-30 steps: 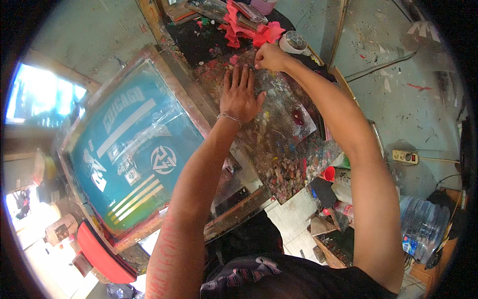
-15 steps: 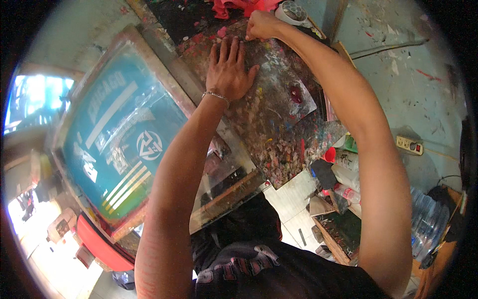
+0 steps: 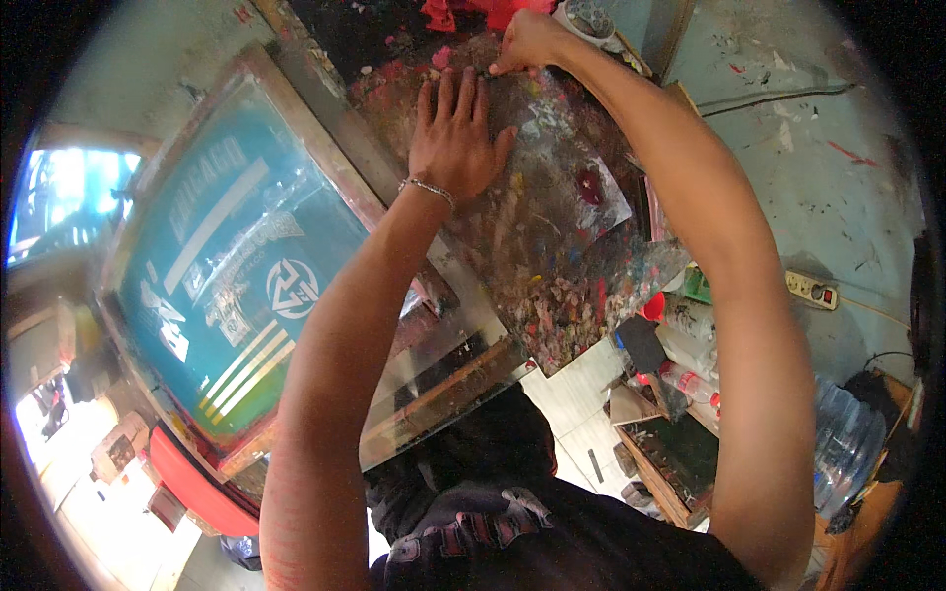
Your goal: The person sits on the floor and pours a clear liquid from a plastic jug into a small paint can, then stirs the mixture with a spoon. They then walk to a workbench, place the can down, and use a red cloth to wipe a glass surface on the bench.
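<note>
Showed at far left a bright window (image 3: 74, 202), with a curved red panel (image 3: 202, 483) lower down. Included next a framed screen (image 3: 330, 217), teal across the mesh, with pale graphics and 3 slanted stripes, just left of a paint-stained board (image 3: 532, 227). Had the left hand (image 3: 455, 148) palm down on the board, with fingers slightly spread, thumb out to the side and a bracelet (image 3: 430, 190) around the wrist. Showed crumpled red material (image 3: 441, 15) beyond the fingertips. Held the right hand (image 3: 537, 41) near the left fingertips, at the board's far part, with fingers curled inward; could not tell whether pinching anything. Included beside the right hand a white round object (image 3: 591, 20); farther right, a pale sheet (image 3: 609, 212) with 1 dark red blotch, a power strip (image 3: 811, 289) and a clear water jug (image 3: 847, 438).
</note>
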`<state>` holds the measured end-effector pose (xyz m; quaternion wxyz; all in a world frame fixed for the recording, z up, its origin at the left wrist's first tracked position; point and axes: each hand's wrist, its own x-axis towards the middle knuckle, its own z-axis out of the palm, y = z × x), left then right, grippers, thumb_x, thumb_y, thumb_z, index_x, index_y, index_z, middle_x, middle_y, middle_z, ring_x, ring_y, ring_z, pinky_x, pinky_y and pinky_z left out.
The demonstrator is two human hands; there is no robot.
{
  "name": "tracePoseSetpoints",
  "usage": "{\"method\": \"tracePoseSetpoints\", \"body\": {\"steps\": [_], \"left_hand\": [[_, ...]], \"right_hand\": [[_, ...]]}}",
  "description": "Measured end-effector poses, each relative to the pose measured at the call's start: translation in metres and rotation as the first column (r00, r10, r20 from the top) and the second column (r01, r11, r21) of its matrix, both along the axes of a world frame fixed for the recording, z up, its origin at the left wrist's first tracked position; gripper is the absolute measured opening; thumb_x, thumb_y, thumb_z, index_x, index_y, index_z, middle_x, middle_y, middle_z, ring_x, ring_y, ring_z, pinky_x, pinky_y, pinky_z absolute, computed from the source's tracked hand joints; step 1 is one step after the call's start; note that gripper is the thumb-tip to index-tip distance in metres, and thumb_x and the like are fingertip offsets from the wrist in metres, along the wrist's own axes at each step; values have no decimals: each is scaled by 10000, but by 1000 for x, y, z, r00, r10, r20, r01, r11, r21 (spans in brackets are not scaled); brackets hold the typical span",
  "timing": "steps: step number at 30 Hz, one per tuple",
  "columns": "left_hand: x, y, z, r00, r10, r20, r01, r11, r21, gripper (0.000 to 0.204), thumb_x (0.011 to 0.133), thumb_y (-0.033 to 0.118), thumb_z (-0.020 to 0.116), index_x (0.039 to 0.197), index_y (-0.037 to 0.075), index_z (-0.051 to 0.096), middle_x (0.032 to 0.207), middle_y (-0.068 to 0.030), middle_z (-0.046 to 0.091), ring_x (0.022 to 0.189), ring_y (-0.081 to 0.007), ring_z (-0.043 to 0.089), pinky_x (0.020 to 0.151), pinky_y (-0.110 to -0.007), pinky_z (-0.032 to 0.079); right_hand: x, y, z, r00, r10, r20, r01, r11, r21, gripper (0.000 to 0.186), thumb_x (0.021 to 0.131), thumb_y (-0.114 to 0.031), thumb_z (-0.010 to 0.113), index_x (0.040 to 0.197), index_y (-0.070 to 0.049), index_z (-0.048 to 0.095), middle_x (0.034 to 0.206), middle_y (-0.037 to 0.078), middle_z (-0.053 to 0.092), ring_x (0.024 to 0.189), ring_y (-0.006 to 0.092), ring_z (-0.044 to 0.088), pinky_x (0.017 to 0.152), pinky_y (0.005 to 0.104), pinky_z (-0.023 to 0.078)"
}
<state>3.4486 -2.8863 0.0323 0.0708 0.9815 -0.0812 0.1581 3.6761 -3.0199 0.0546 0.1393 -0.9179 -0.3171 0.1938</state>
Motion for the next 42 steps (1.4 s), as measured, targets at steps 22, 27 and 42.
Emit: {"method": "tracePoseSetpoints", "body": {"steps": [22,27,42], "left_hand": [[-87,-86,17,961,-137,-242,79,968,-237,673,1061,468,479,1570,31,431,1689,-163,323,1595,-375,200,1288,-601,107],[-100,-91,12,978,-116,-172,86,980,-177,718,1069,532,432,1604,54,386,1701,-149,310,1599,-370,195,1290,-598,98],[-104,-93,7,968,-115,-224,91,989,-117,733,1091,545,330,1643,63,310,1729,-118,253,1613,-340,152,1301,-567,61]], "right_hand": [[-193,-123,55,965,-172,200,122,963,240,323,864,-269,803,1066,-22,758,912,215,739,888,391,725,779,463,547],[-205,-126,52,979,-202,30,192,962,193,276,826,-209,834,1015,-16,777,896,183,766,842,319,748,774,442,552],[-186,-138,62,996,12,-92,7,978,207,159,841,-121,788,936,4,765,824,156,752,777,222,712,737,392,537]]}}
